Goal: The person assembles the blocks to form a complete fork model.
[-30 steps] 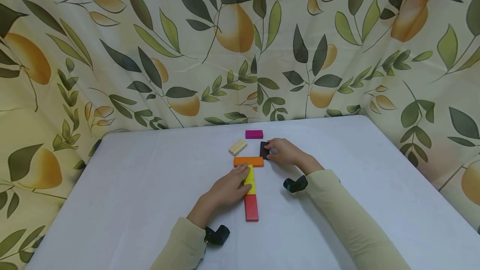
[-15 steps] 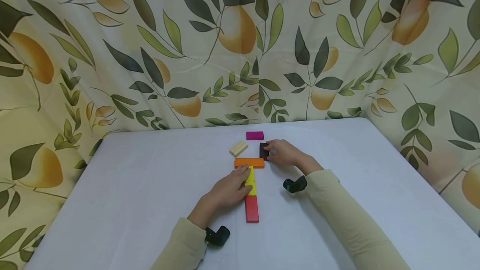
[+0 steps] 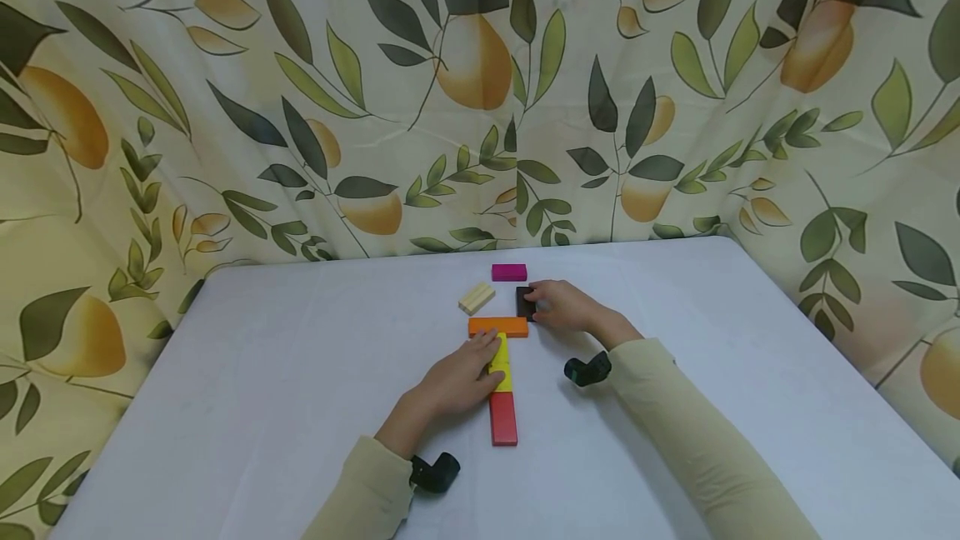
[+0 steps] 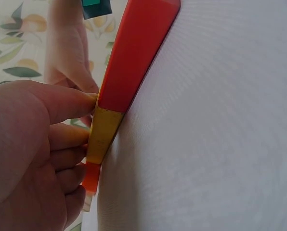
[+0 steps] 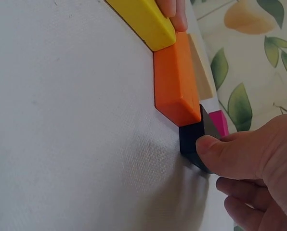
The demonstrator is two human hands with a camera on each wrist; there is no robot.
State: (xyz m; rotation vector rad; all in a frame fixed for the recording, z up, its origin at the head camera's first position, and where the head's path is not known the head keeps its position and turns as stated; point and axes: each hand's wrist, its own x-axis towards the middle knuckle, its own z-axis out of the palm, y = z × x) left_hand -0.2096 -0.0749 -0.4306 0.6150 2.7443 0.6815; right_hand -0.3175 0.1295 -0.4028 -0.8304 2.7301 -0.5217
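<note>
My right hand (image 3: 564, 305) pinches a black block (image 3: 525, 303), thumb low on its side. The black block (image 5: 191, 138) stands against the right end of an orange block (image 5: 175, 82), on its far side. My left hand (image 3: 456, 372) rests with fairly straight fingers on a yellow section (image 3: 503, 373), which a thin seam seems to split in two. The thumb of my left hand (image 4: 32, 139) touches near where the yellow meets a red block (image 4: 138, 53). Red, yellow and orange form a T lying flat, with the orange block (image 3: 498, 327) as crossbar.
A pale wooden block (image 3: 477, 298) with grooves lies askew beyond the orange one. Farther back sits a magenta block (image 3: 509, 272). All lie on a white-covered table (image 3: 247, 390), and a fruit-and-leaf patterned curtain (image 3: 480, 190) hangs behind it.
My right hand has slid the black block slightly left along the far side of the orange block. My left hand has kept its place on the yellow section.
</note>
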